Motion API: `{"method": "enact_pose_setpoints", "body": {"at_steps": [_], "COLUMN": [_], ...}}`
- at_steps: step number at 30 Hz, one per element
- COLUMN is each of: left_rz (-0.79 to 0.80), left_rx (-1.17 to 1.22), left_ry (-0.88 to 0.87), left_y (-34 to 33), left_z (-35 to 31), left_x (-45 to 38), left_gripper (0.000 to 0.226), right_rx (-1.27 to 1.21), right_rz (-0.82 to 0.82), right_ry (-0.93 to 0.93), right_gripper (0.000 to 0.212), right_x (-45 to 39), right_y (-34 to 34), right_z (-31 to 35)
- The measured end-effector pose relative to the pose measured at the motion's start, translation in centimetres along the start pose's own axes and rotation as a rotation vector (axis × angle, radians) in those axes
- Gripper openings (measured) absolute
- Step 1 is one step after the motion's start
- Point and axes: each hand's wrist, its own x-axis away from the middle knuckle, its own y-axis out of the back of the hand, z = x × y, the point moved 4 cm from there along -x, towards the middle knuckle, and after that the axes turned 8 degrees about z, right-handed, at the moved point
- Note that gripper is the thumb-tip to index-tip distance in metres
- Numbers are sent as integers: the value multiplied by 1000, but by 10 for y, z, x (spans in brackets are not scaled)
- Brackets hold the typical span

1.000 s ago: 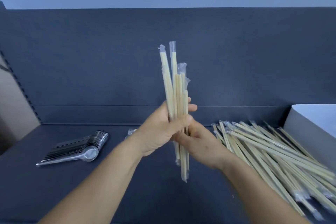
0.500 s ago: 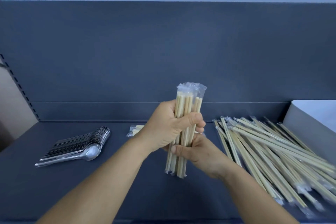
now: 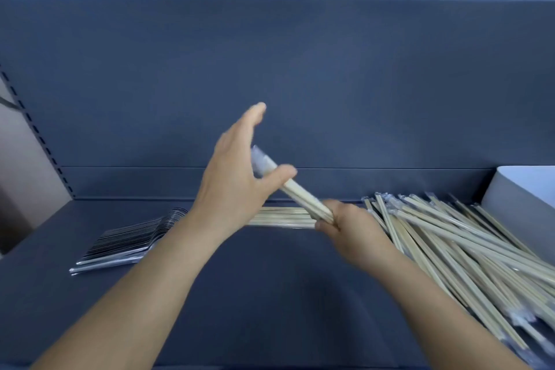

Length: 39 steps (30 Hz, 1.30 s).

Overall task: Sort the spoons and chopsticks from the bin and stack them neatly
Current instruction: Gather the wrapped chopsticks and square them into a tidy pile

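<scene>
Two hands: the right hand [image 3: 348,227] closes its grip round one chopstick bundle [image 3: 295,192]; the left hand [image 3: 237,177], fingers spread, touches its upper end.

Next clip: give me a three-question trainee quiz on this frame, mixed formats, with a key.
1. True or false: the right hand grips the chopstick bundle.
2. The spoons lie: A) left of the hands, B) in the white bin, C) on the loose chopstick pile.
3. Fill in: the left hand has its fingers ____.

Key: 1 true; 2 A; 3 straight (open), with the thumb touching the bundle.
</scene>
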Motion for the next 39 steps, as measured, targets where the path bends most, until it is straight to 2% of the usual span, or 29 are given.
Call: {"method": "enact_pose_setpoints", "body": {"at_steps": [1,3,5,7,10,13,17,22,24,26,29,34,39], "left_rz": [29,284,531,623,645,616,591,592,641,721,822,842,909], "left_rx": [-277,-606,-702,-732,-716,-715,-721,-700,-657,-618,-597,-584,-586], "left_ry": [-99,-203,-137,-77,10,2,20,63,65,55,64,108,162], "left_y": [-2,-29,-63,-86,-102,-108,-110,-110,-110,-112,-117,-120,-120], "left_z": [2,15,41,66,91,101,109,120,123,126,130,132,136], "left_x": [5,18,37,52,63,62,52,46,46,47,50,45,40], "left_gripper": [76,69,59,47,48,53,56,58,54,60,59,58,59], "right_rx": [159,340,405,455,485,422,361,310,312,283,266,350,239], "right_rz": [12,39,63,78,96,65,22,26,50,103,188,279,265], "right_ry": [-13,1,43,62,66,86,133,125,116,96,22,-104,-80], "right_gripper": [11,20,30,39,36,34,52,55,54,55,63,63,62], "right_x": [-3,-6,-8,-10,-14,-21,-25,-29,-30,-29,-25,-27,-34], "right_y": [-4,-19,-37,-54,-72,-76,-80,-79,-81,-83,-86,-84,-80], "right_z": [0,3,8,8,2,-7,-17,-18,-18,-19,-21,-27,-27]}}
